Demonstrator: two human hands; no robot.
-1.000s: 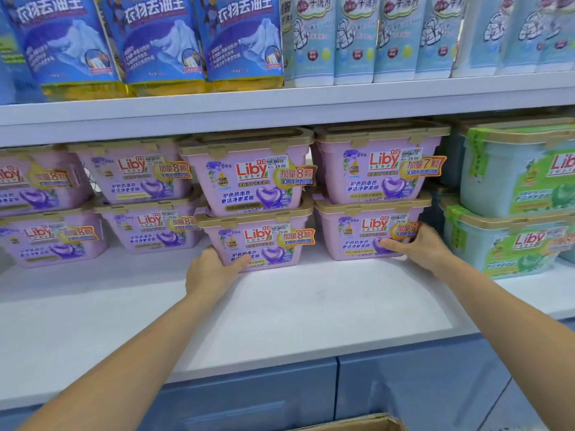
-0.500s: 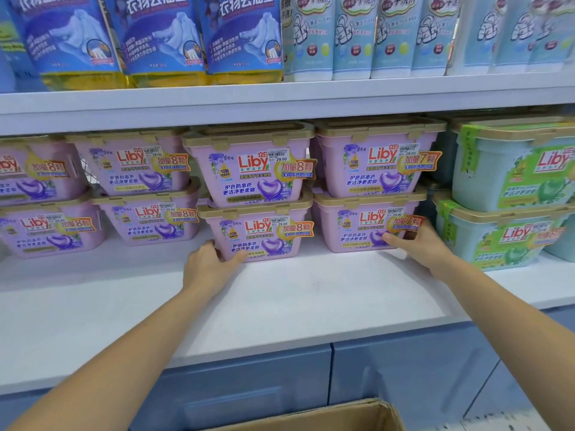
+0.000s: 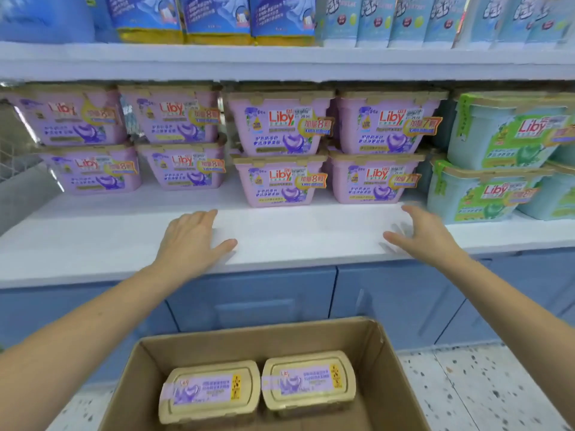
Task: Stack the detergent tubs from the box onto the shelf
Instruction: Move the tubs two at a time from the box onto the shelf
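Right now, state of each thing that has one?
left hand: open, empty, over the shelf edge
right hand: open, empty, over the shelf edge
cardboard box: flaps open, two tubs showing
tubs in box: lids shut, flat
purple tubs on shelf: lids shut, stacked two high

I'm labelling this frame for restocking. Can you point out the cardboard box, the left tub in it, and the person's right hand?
cardboard box (image 3: 378, 353): head view, right inner wall.
left tub (image 3: 210, 391): head view, lid label.
right hand (image 3: 427, 236): head view, back of hand.
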